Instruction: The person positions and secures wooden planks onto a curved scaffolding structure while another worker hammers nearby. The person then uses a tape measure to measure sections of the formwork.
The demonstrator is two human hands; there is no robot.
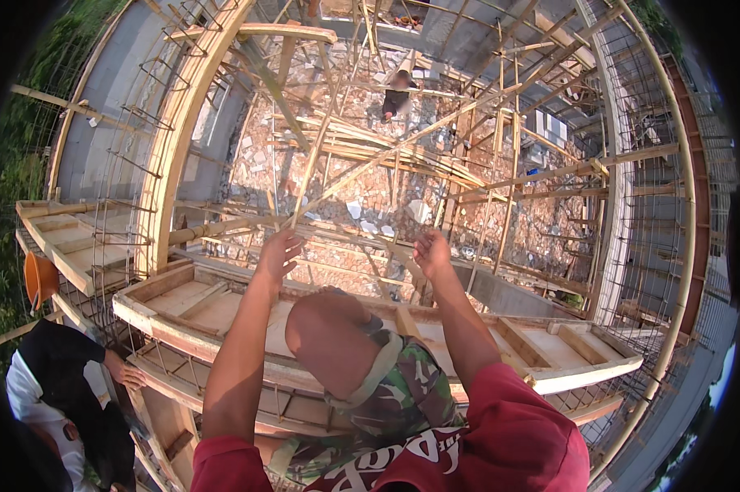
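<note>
Both my arms reach forward over a long wooden formwork panel with crosspieces. My left hand is raised beyond its far edge, fingers slightly bent and apart, nothing seen in it. To the right, at about the same height, my right hand has its fingers curled in toward the thumb. Whether something thin is in that grip is too small to tell. My bent knee rests over the panel between my arms, below camouflage shorts.
Far below lies a rubble-strewn floor with loose timber poles and a person. A wooden post and rebar stand at left, a bamboo pole at right. A co-worker's hand touches the formwork at lower left, near an orange helmet.
</note>
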